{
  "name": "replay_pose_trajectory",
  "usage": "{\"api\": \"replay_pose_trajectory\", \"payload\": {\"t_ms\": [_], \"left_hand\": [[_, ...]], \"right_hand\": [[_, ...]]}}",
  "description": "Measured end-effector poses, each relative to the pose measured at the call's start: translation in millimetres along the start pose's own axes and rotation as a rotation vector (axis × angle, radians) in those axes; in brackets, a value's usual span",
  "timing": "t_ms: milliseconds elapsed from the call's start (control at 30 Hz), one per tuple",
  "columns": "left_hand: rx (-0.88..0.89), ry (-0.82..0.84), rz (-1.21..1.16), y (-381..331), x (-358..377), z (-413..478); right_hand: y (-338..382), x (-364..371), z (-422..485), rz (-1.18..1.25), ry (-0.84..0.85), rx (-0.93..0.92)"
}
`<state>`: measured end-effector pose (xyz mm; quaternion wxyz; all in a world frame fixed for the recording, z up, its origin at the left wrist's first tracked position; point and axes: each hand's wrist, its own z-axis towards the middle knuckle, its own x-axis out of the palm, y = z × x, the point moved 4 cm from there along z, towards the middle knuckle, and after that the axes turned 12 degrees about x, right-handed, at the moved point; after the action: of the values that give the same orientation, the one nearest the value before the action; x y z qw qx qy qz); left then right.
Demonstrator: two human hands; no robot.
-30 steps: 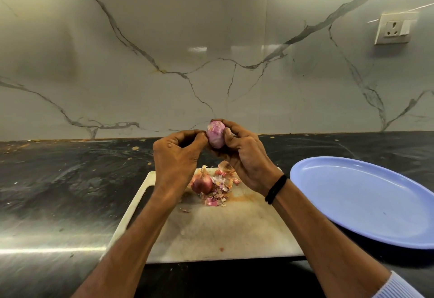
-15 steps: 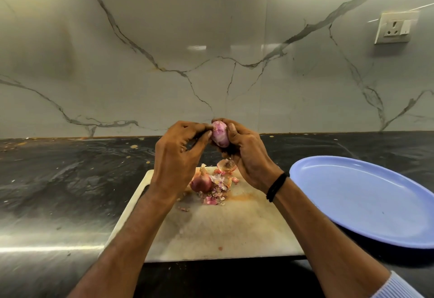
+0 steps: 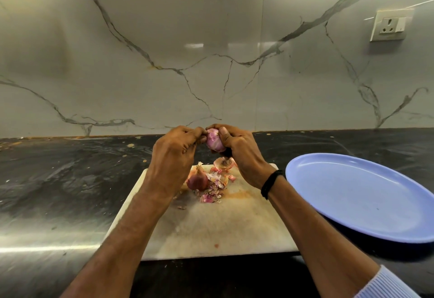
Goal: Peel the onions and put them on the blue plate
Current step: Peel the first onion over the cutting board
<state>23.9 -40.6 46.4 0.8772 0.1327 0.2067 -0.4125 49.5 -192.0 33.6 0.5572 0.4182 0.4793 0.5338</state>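
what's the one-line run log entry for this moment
step: peeling | right hand: grips onion | left hand: pinches its skin | second onion: unpeeled on board | blue plate: no onion yet

plate (image 3: 352, 203) blue | held onion (image 3: 215, 143) pink-purple | board (image 3: 223, 227) white (orange-stained) | wall (image 3: 211, 39) grey-veined

Soft, dim overhead light. Glare streaks the dark bench (image 3: 58, 248) at left and spots the marble wall (image 3: 211, 46). Wide-angle bending curves the edges.

- I note the right hand (image 3: 237, 149) gripping a pink onion (image 3: 215, 142) above the cutting board (image 3: 223, 227); the left hand (image 3: 173, 154) pinches its top.
- Unpeeled onion (image 3: 197, 181) on board, against peel scraps (image 3: 215, 188).
- Blue plate (image 3: 366, 199) just right of board.
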Motion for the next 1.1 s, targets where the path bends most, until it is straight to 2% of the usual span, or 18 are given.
{"api": "replay_pose_trajectory", "payload": {"t_ms": [133, 333, 667, 967, 1100], "left_hand": [[-0.036, 0.018, 0.083, -3.2, 7.1, -2.3], [-0.130, -0.067, 0.185, -18.0, 8.5, 1.6], [-0.202, -0.054, 0.177, -20.6, 13.9, 2.7], [-0.213, -0.099, 0.166, -13.5, 10.9, 1.9], [-0.353, -0.157, 0.030, -2.4, 7.5, -0.8]], "right_hand": [[-1.4, 2.0, 1.1, -0.002, -0.006, 0.025], [-1.4, 4.9, 1.1, 0.026, -0.019, 0.017], [-3.8, 8.7, -2.5, -0.083, -0.061, -0.006], [-0.2, 10.1, -6.6, -0.069, -0.013, -0.041], [-1.4, 10.9, -4.8, -0.018, 0.013, -0.009]]}}
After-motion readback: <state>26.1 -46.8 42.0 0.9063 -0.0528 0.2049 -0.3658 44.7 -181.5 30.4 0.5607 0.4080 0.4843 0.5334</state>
